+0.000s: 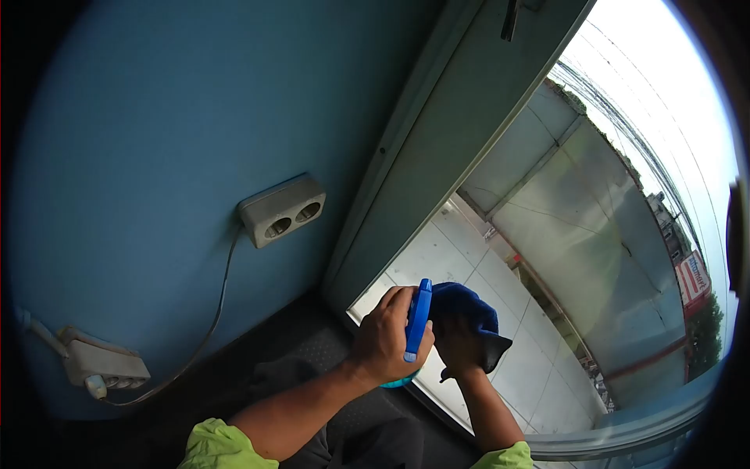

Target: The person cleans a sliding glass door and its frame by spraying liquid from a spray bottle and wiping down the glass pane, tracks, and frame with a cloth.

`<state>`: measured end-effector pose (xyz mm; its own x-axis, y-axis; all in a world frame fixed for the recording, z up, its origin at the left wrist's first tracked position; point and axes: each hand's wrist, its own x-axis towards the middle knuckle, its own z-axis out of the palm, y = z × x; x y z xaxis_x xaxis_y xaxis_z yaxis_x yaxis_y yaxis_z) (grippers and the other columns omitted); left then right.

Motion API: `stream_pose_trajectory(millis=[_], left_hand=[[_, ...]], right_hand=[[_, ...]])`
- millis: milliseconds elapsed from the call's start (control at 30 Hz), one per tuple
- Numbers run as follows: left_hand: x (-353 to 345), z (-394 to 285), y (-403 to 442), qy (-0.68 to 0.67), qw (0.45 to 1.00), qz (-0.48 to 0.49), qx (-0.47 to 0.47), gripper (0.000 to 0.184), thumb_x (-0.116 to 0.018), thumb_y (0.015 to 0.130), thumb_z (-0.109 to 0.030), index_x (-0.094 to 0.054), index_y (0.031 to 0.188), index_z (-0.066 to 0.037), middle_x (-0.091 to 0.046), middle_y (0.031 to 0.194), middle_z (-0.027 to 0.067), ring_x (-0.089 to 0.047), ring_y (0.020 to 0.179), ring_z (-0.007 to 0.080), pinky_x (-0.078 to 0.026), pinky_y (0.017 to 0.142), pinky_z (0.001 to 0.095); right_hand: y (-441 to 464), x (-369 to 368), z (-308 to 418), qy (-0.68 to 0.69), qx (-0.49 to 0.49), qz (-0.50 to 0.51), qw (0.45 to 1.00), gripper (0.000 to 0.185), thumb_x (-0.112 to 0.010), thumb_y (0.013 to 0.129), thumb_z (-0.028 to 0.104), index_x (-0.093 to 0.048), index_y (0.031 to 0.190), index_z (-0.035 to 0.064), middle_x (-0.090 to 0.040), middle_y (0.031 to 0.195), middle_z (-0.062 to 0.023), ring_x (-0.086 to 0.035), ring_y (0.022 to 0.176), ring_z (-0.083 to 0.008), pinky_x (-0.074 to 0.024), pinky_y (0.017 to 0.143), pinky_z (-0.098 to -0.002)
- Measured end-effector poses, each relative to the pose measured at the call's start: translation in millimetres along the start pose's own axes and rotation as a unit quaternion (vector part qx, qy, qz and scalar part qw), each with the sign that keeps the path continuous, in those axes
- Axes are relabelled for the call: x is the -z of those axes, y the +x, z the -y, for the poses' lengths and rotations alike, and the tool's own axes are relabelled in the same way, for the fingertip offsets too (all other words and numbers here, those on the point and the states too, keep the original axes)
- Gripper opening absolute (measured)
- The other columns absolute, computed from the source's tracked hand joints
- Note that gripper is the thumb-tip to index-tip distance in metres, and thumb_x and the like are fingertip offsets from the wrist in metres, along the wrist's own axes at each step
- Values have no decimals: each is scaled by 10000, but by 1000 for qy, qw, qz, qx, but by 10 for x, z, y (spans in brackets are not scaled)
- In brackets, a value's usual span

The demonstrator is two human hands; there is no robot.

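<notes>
Spray bottle (418, 322) is in the left hand (393, 332), blue trigger head up top and a bit of teal showing low down past the wrist. Can't make out any label on it; the hand covers most of the body. Only lettering I can pick out is on the red and white sign (693, 280) outside, which looks like "Alfamart", tilted and pretty small.

As for which way it points: the blue head's long axis runs nearly straight up the frame, far end leaning slightly right. Can't tell for sure which end the nozzle is on. It sits in front of the glass, beside the door frame (406, 172).

Left hand's grip looks closed, fingers wrapped round just below the head. Right hand (461, 344) is just beside it with a dark blue cloth (469, 303), but it's too shadowy to tell how tightly those fingers are curled. Both sleeves are lime green. Over on the blue wall there's a two-hole socket (273, 205) with a cable running down to another outlet block (101, 363).
</notes>
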<state>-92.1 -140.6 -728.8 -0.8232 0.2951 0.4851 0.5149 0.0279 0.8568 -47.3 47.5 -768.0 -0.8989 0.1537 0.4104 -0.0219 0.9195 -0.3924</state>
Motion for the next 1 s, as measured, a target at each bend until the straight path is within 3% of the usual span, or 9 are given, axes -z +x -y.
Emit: stream_pose_trajectory(millis=[167, 300, 367, 467, 633, 700, 767, 833, 1000], left_hand=[[-113, 154, -34, -23, 995, -28, -93, 476, -666, 754, -116, -494, 1144, 96, -574, 898, 224, -617, 779, 349, -518, 688, 411], [-18, 155, 59, 2, 1000, -1, 6, 433, -665, 763, -130, -523, 1105, 94, -574, 920, 223, -616, 760, 355, -527, 699, 413], [42, 163, 74, 22, 1000, -21, -6, 416, -662, 769, -126, -551, 1108, 88, -616, 969, 222, -653, 752, 299, -526, 730, 366], [80, 196, 46, 45, 998, -29, -42, 410, -662, 772, -127, -553, 1107, 82, -601, 947, 218, -642, 775, 313, -523, 697, 376], [110, 104, 12, 7, 999, -6, -43, 377, -659, 772, -130, -561, 1072, 78, -600, 904, 215, -654, 698, 289, -532, 666, 352], [62, 80, -17, -9, 1000, 8, -21, 384, -666, 772, -111, -552, 1086, 77, -604, 891, 202, -656, 662, 265, -534, 632, 335], [2, 85, -14, -27, 998, -13, -50, 395, -667, 772, -76, -536, 1110, 80, -612, 916, 195, -666, 684, 271, -543, 637, 333], [-54, 128, 4, -8, 996, -21, -87, 412, -665, 769, -47, -521, 1134, 80, -618, 950, 195, -675, 714, 269, -555, 651, 338], [-6, 151, 13, 10, 1000, 7, -5, 433, -658, 778, -86, -519, 1154, 76, -610, 1010, 201, -667, 767, 287, -558, 680, 348]], right_hand=[[862, 439, 747, -420, -3, -292, 859, 347, -666, 839, 404, -656, 1105, 182, -601, 1123, -118, -550, 1111, -312, -408, 977, -512], [905, -452, 434, -467, 170, -109, 861, 502, -557, 919, 288, -473, 1378, 104, -452, 1429, -154, -340, 1393, -343, -260, 1128, -493], [497, -953, -113, -28, 116, 28, 992, 506, -526, 932, 219, -438, 1408, 74, -452, 1435, -152, -358, 1388, -315, -279, 1128, -429], [60, -1107, -340, 381, -104, 191, 898, 468, -534, 927, 180, -474, 1376, 62, -517, 1369, -159, -450, 1322, -278, -345, 1087, -386], [309, -143, 161, -39, 144, 42, 988, 247, -593, 830, 100, -608, 1075, 71, -644, 970, -137, -618, 903, -364, -483, 790, -438], [694, 134, 340, -24, 225, -183, 957, 291, -601, 821, 133, -612, 1106, 75, -632, 1012, -134, -602, 956, -357, -462, 780, -459], [1077, 387, 783, -308, 122, -315, 889, 403, -592, 829, 199, -601, 1198, 38, -578, 1232, -205, -529, 1161, -388, -404, 923, -514], [1374, 277, 936, -419, 127, -345, 830, 515, -562, 840, 219, -532, 1322, 40, -474, 1398, -227, -433, 1313, -391, -352, 1008, -537], [879, -961, 279, -340, 200, -112, 912, 469, -556, 844, 217, -522, 1272, 29, -446, 1345, -208, -440, 1245, -349, -367, 979, -483]])
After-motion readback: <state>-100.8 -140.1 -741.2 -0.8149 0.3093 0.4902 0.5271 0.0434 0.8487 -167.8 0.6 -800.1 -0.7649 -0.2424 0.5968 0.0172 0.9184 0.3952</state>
